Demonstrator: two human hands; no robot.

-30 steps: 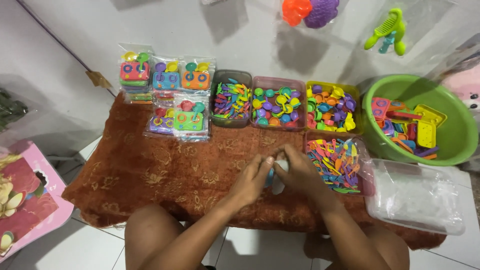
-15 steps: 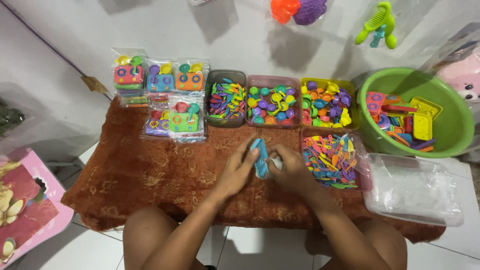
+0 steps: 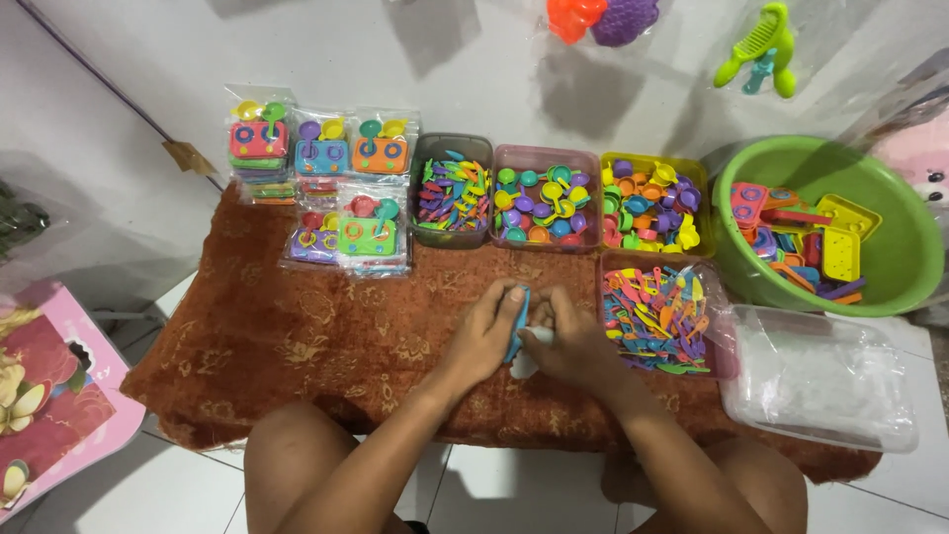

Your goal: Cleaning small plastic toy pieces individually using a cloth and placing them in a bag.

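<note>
Between the left hand [image 3: 486, 336] and right hand [image 3: 576, 344], the blue toy piece [image 3: 517, 321] now stands edge-on, less exposed than half a second ago. Both hands have closed in on it and clamp it together with a clear plastic bag [image 3: 524, 364].

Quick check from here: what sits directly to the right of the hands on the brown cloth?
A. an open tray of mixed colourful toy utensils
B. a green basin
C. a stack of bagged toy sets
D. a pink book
A: the tray of toy utensils lies just beside the right hand; the green basin is farther off.

Home floor: toy bins [image 3: 549, 198] on rug [image 3: 297, 336].
</note>
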